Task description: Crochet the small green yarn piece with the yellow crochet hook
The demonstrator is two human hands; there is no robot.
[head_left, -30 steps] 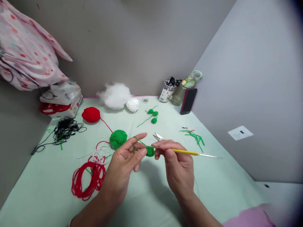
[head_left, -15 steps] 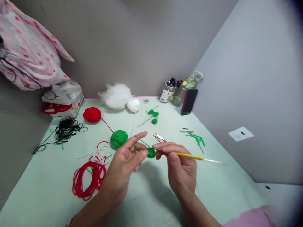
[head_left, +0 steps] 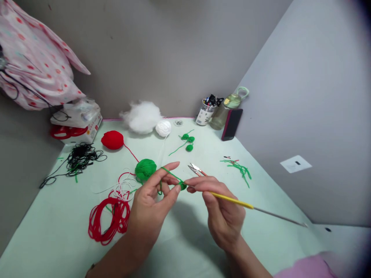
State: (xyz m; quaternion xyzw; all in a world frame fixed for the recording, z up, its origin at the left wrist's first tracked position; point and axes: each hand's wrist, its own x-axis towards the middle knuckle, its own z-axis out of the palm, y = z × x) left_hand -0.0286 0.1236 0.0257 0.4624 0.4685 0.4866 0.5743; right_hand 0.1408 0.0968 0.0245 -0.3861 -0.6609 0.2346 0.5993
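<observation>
My left hand point(head_left: 152, 202) pinches a small green crocheted piece point(head_left: 182, 185) between thumb and middle finger. A green strand runs over its raised forefinger toward the green yarn ball point(head_left: 145, 169) behind it. My right hand point(head_left: 222, 210) grips a yellow-handled crochet hook point(head_left: 232, 200), whose tip is at the green piece and whose metal end points right. Small scissors point(head_left: 197, 169) lie just beyond my fingers.
On the pale green table point(head_left: 269, 235) lie a red yarn ball point(head_left: 112, 139), a red yarn coil point(head_left: 108, 220), black cord point(head_left: 79, 156), white stuffing point(head_left: 142, 116), a white ball point(head_left: 162, 127), small green pieces point(head_left: 188, 141) and green scraps point(head_left: 239, 168). A pen cup point(head_left: 204, 112), bottle point(head_left: 224, 110) and phone point(head_left: 231, 123) stand in the corner.
The right hand has tilted the hook so its metal end swings lower and farther right. The green piece has turned smaller in view between the fingers. The left hand stays in place.
</observation>
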